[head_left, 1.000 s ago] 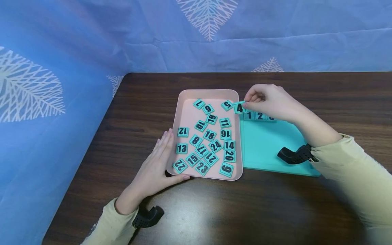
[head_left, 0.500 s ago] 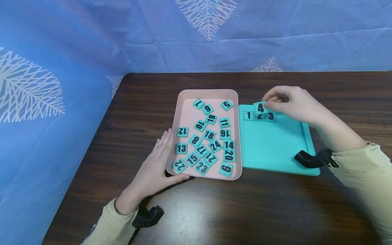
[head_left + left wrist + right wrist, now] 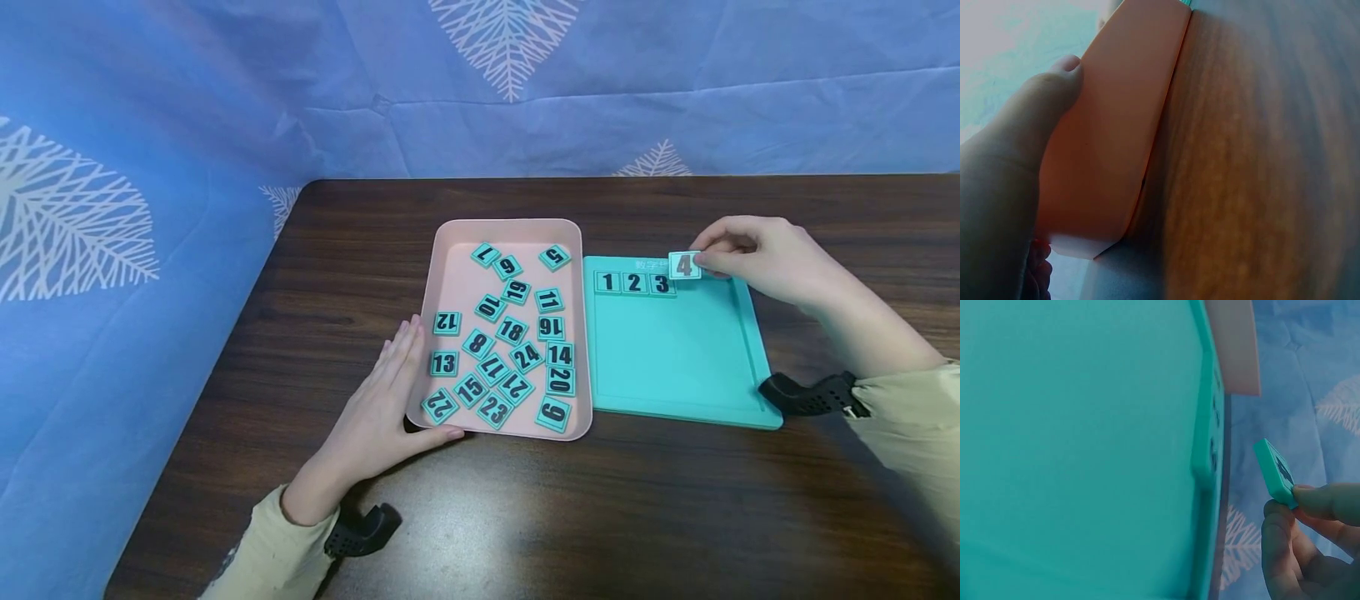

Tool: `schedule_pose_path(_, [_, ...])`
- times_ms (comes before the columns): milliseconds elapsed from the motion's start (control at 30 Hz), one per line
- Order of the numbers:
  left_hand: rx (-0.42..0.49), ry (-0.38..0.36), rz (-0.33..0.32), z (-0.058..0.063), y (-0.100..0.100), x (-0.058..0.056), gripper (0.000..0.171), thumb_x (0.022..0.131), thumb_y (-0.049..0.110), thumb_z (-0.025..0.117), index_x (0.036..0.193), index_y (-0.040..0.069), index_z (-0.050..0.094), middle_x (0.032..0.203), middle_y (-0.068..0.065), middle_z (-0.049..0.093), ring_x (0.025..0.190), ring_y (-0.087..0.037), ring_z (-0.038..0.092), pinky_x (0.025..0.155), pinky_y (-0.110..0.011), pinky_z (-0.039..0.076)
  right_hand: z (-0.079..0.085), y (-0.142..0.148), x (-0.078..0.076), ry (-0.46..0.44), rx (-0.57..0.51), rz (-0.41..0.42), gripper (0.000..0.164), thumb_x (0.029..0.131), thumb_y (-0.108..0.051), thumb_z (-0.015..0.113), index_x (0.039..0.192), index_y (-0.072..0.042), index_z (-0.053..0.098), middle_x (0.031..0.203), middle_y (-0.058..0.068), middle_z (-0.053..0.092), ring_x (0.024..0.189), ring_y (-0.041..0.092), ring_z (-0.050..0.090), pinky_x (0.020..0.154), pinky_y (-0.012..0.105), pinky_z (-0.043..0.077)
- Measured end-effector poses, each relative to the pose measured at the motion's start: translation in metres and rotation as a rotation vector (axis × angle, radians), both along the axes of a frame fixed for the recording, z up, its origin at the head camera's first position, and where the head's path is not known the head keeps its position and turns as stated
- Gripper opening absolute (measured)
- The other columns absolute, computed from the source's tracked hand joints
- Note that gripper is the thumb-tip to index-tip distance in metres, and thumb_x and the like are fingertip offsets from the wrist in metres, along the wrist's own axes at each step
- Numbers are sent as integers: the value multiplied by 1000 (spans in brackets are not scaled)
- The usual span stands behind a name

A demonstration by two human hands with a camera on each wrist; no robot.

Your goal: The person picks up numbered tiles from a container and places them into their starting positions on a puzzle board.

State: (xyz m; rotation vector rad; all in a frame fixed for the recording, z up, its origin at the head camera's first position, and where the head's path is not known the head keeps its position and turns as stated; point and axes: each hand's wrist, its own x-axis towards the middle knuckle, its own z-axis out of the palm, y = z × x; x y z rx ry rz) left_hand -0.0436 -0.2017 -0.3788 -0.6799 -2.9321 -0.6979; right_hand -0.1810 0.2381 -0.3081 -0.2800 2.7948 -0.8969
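My right hand [image 3: 772, 254] pinches a square number tile marked 4 [image 3: 683, 266] between thumb and fingers, over the top edge of the turquoise tray [image 3: 675, 358]. In the right wrist view the tile [image 3: 1275, 474] is tilted and held clear of that tray. Tiles 1 [image 3: 608, 282], 2 [image 3: 635, 283] and 3 [image 3: 662, 284] lie side by side in a row along the tray's top left. At the lower left corner of the pink tray [image 3: 465, 237] rests my left hand [image 3: 378, 404], fingers straight along its side. Its thumb [image 3: 1054, 87] lies against the tray's near wall in the left wrist view.
Several loose number tiles, such as 24 [image 3: 527, 357] and 13 [image 3: 444, 363], lie at various angles in the pink tray. Both trays stand edge to edge on a dark wooden table [image 3: 480, 517]. A blue cloth [image 3: 360, 100] hangs behind and to the left.
My right hand has carried the 4 tile rightward from the pink tray's edge, past tiles 1 and 2, to just above and right of 3. The left hand has stayed in place.
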Motion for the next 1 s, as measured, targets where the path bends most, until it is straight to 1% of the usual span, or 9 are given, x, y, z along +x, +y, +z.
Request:
schedule_pose_path(133, [1,-5,6,0,0,0,119,74,69,66,154,11,-1,160,-8,3,145,-15,1,117,-37,9,-6,6,-1,-5,36,-1,38,96,-38,55,115,-6,63,95,9,66,80,23,56,67,41,41])
schedule_pose_path(333, [-2,-11,9,0,0,0,120,74,70,65,154,12,-2,160,-8,3,145,-14,1,117,-37,9,-10,13,0,-17,87,6,39,97,-38,54,115,-4,63,91,9,64,80,26,55,64,39,42])
schedule_pose_path(500, [1,-17,12,0,1,0,120,74,70,65,154,12,-2,160,-7,2,145,-14,0,117,-38,10,-13,16,0,-41,96,14,41,97,-39,54,116,-4,63,89,8,64,77,24,54,63,38,42])
schedule_pose_path(733, [-1,-14,9,0,0,-1,119,74,69,65,154,11,-2,160,-8,2,145,-15,0,117,-39,10,-14,17,-2,-40,115,21,40,97,-37,54,115,-3,64,86,8,62,75,25,53,61,38,41])
schedule_pose_path(1000, [0,-6,1,0,0,0,119,75,68,65,154,11,-1,160,-8,2,145,-15,0,117,-39,10,-15,16,-8,-91,139,34,42,97,-38,52,116,-3,63,84,6,63,76,24,54,61,38,41])
